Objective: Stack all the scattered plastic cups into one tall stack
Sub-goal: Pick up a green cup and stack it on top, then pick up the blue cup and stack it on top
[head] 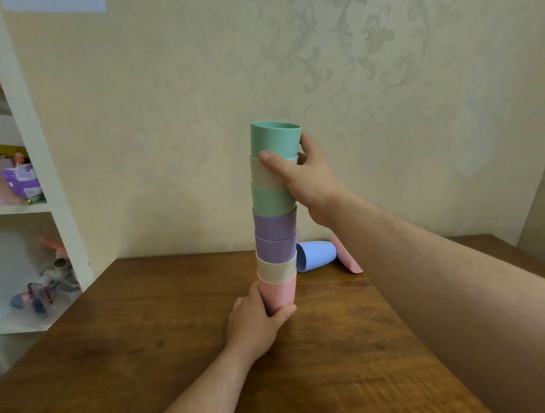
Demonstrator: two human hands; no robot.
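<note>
Your right hand (307, 175) is wrapped around the top of the stack (275, 215), thumb pressed where the top green cup (275, 139) meets the beige one below it, fingers curled behind. Your left hand (255, 319) clasps the pink bottom cup (279, 292), which stands on the wooden table (145, 341). Behind the upright stack, a blue cup (315, 255) lies on its side near the wall, and just beside it a pink cup (349, 259) is mostly hidden by your right forearm.

- Surface (146, 357): dark brown wood grain, set against the wall.
- Wall (163, 117): cream wallpaper with pale scroll pattern.
- White shelf unit (30, 131), at left: holds a purple container (22, 180) and blurred clutter.
</note>
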